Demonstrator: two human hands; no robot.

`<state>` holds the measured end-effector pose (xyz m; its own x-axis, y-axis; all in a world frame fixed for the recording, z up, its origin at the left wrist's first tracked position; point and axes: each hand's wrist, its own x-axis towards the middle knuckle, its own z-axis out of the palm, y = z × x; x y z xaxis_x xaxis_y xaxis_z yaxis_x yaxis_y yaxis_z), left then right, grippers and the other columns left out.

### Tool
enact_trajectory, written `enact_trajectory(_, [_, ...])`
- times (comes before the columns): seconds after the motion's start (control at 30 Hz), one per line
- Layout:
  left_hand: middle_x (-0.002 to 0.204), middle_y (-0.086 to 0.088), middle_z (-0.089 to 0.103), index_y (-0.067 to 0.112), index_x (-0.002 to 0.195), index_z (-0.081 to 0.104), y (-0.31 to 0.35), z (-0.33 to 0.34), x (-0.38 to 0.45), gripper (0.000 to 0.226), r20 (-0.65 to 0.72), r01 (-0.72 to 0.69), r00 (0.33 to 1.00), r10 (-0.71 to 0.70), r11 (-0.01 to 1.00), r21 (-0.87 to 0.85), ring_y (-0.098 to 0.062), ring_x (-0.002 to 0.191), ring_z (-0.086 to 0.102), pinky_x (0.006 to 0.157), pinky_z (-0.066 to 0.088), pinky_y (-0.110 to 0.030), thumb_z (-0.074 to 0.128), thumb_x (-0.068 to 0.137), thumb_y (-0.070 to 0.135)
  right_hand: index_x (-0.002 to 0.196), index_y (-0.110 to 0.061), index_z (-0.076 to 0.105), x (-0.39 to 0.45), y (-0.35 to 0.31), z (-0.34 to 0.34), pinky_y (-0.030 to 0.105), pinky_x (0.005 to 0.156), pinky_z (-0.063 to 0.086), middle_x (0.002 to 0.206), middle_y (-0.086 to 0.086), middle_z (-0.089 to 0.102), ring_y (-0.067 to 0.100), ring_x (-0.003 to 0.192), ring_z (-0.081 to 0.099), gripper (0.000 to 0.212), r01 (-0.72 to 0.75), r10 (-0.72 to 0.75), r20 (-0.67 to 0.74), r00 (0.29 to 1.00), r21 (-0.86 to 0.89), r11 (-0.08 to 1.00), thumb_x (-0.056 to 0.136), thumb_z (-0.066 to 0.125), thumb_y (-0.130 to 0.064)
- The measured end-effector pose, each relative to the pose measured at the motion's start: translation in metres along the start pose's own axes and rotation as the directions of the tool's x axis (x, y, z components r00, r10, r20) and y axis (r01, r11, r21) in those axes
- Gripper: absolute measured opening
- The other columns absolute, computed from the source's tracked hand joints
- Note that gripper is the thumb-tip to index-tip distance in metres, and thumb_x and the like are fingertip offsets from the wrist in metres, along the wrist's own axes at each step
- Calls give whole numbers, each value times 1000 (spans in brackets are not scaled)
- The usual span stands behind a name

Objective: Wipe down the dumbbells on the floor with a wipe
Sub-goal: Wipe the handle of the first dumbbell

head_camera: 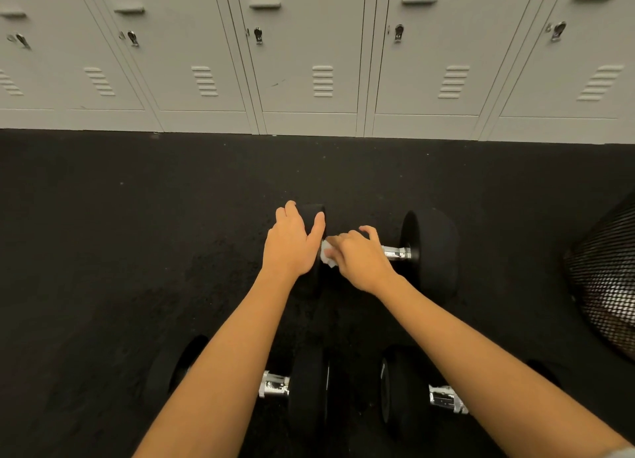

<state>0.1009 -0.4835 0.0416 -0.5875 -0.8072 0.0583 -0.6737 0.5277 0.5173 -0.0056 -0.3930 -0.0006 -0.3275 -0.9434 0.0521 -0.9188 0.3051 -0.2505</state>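
A black dumbbell (pixel 431 251) with a chrome handle lies on the dark floor ahead of me. My left hand (pixel 292 243) rests over its left head, fingers curled on the top edge. My right hand (pixel 359 256) grips the handle through a small white wipe (pixel 326 256), which shows between the two hands. Two more black dumbbells lie nearer to me: one at lower left (pixel 305 389) and one at lower right (pixel 402 392), both partly hidden by my forearms.
A row of grey lockers (pixel 309 62) runs along the far edge of the black rubber floor (pixel 137 234). A black mesh bin (pixel 604 279) stands at the right edge, close to the far dumbbell's right head.
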Motion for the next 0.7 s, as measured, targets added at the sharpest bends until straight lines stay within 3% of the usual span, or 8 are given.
enact_trajectory(0.23, [146,-13,36,7,147,24,2,-2,0,67,14,8,1000,-8,1000,15,-28,120,50,93,41,-35,33,98,52,141,-17,46,-4,2,2,33,116,18,127,0,63,15,119,55,48,11,-9,-17,1000,108,994,96,55,-27])
enact_trajectory(0.47, [147,-13,34,8,147,23,2,-4,-3,67,24,9,1000,-9,1000,4,-28,119,52,91,42,-34,34,98,52,140,-22,47,-10,9,-3,28,117,3,139,0,55,14,135,41,53,-48,50,-4,999,261,964,90,62,-12])
enact_trajectory(0.53, [147,-13,34,7,147,23,2,-5,-3,67,19,5,1000,-5,1000,2,-28,119,52,91,42,-34,34,98,52,139,-25,48,-6,9,-13,35,117,15,142,2,52,20,138,37,53,-150,117,119,986,332,931,90,63,-11])
enact_trajectory(0.6, [146,-13,35,7,147,24,2,-4,-3,67,19,1,1000,-1,1000,2,-28,118,52,90,42,-34,34,98,51,134,-26,54,1,13,-25,39,109,36,138,6,54,23,129,47,48,-201,130,225,966,334,921,90,64,-11])
enact_trajectory(0.7, [146,-13,35,6,146,25,2,-4,-3,67,19,-4,1000,4,1000,-2,-28,117,52,90,42,-34,34,98,51,119,-19,68,8,21,-40,35,97,48,124,4,63,19,113,58,32,-212,139,202,969,406,889,89,63,-8])
